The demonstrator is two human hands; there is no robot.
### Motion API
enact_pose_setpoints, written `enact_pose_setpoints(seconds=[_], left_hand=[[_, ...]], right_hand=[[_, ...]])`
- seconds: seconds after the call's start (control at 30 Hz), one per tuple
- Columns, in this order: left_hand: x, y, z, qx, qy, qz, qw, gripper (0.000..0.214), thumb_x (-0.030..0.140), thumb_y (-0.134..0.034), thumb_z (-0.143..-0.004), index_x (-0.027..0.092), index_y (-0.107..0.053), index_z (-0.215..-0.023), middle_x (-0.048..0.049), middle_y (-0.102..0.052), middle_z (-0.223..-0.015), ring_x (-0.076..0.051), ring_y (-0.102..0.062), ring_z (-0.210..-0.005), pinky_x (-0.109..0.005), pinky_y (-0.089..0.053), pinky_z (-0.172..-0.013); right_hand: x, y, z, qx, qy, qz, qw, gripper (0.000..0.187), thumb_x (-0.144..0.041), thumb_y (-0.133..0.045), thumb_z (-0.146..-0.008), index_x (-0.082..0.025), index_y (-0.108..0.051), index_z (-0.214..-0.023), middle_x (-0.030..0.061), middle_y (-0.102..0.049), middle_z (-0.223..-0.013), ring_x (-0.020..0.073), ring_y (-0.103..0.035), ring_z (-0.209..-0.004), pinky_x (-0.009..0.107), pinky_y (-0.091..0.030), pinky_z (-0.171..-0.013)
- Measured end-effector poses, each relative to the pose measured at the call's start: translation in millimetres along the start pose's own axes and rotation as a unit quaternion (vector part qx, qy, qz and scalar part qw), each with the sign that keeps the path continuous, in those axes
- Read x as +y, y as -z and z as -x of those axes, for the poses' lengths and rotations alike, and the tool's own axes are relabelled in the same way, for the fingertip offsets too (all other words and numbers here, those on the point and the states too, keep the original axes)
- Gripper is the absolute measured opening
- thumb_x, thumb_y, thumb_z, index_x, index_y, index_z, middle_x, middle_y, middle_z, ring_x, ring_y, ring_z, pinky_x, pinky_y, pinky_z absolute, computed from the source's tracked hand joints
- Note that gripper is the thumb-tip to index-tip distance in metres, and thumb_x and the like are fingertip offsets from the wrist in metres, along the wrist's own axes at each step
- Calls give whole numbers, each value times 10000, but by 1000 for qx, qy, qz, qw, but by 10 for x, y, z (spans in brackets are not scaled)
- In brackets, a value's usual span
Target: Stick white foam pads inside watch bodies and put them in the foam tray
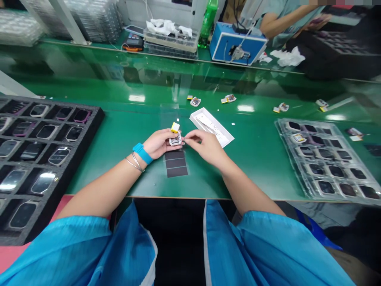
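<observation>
My left hand [159, 143] is closed round a white smartwatch case [175, 139] whose open side shows the inner parts. A yellow and white battery [175, 127] sticks out from the case's far side. Close by on the right, my right hand [205, 145] pinches thumb and forefinger together at the case's edge; anything between the fingertips is too small to make out. Below the hands lies a clear sheet with dark rectangular strips [176, 164]. Just beyond my right hand, a white box lid [228, 138] holds tweezers and tiny dark bits.
At left stands a black foam tray [97, 123] of watches; at right, a clear plastic tray [293, 169] holds more. Several opened watch cases, one [195, 101] nearest the lid, lie along the green conveyor [119, 85]. A blue box [220, 41] and a co-worker's arm [285, 20] are beyond.
</observation>
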State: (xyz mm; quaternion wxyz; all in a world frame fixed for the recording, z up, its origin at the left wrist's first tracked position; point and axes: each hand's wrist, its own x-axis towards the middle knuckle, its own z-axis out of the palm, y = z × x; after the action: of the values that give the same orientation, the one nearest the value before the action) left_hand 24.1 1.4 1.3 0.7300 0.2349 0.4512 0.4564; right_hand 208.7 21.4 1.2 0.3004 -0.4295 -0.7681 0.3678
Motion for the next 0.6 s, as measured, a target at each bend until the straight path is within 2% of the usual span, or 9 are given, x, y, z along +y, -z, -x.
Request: enact_pose_setpoints(seconds=[0.07,0.2,0.33,0.43,0.6], left_hand=[[40,42,24,-18,16,-5,1000,84,75,-662,-787,99,-688,-863,-120,-736,-809,-204,-720,-744,-380,-619,-754],[69,94,41,-32,33,-29,999,101,83,-692,-769,110,-689,-866,-130,-742,-847,-231,-723,-792,-447,-616,-780],[61,80,41,-16,43,-43,998,84,65,-665,-780,106,-679,-852,-138,-741,-855,-233,-724,-783,-441,-618,-754],[60,54,58,6,35,-46,998,75,60,-629,-806,104,-672,-849,-142,-742,-865,-224,-723,-765,-424,-618,-736],[83,66,82,-1,27,-45,999,106,67,-678,-769,121,-677,-861,-119,-743,-849,-221,-718,-786,-462,-616,-779]], right_hand=[[-13,12,113,-55,17,79,995,76,-168,-637,-848,-194,-707,-854,46,-721,-948,189,-668,-886,370,-528,-853],[-7,-73,260,-54,35,180,982,120,-156,-680,-834,-190,-731,-937,84,-686,-1054,240,-628,-1018,441,-486,-967],[-11,-162,261,-55,23,210,976,92,-143,-664,-848,-183,-737,-886,83,-666,-1042,242,-610,-994,435,-480,-965],[-32,-184,245,-50,28,220,974,132,-126,-653,-848,-180,-736,-937,87,-666,-1056,245,-600,-991,439,-472,-969],[-75,-194,253,-54,21,229,972,133,-122,-638,-861,-170,-741,-931,97,-671,-1055,250,-596,-998,442,-470,-975]])
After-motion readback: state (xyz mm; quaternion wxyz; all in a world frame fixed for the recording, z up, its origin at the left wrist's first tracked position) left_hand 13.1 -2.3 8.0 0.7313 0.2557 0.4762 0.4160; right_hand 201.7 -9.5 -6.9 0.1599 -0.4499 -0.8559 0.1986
